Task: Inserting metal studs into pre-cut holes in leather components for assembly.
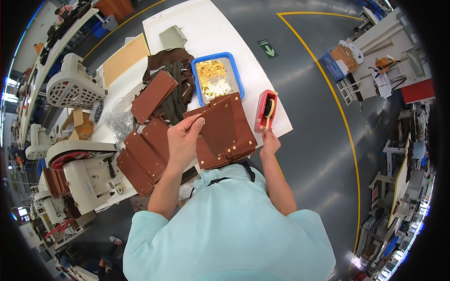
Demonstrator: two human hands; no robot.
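- Left hand [182, 140]: clamped on the near-left edge of a brown leather panel [219, 125], thumb on top, fingers beneath; the panel is lifted and tilted off the pile.
- Panel's long axis runs from the near edge of the white table [206, 28] away toward the far side; small brass studs show along its edges. It lies just right of the left hand, between the two hands.
- Right hand [268, 143]: fingers curled together at the near end of a red tape dispenser [266, 110], apparently pinching at the tape end; whether it grips anything I cannot tell. It is apart from the panel, just right of the pile.
- The left hand is the nearer one to the panel and the only one in contact.
- Beneath the panel: a stack of like brown panels [234, 149], fanned slightly.
- Left of the left hand: more brown panels [143, 157] in overlapping rows.
- Farther: blue tray of gold-coloured studs [216, 77], touching the pile's far edge; dark brown straps [176, 89] beside it.
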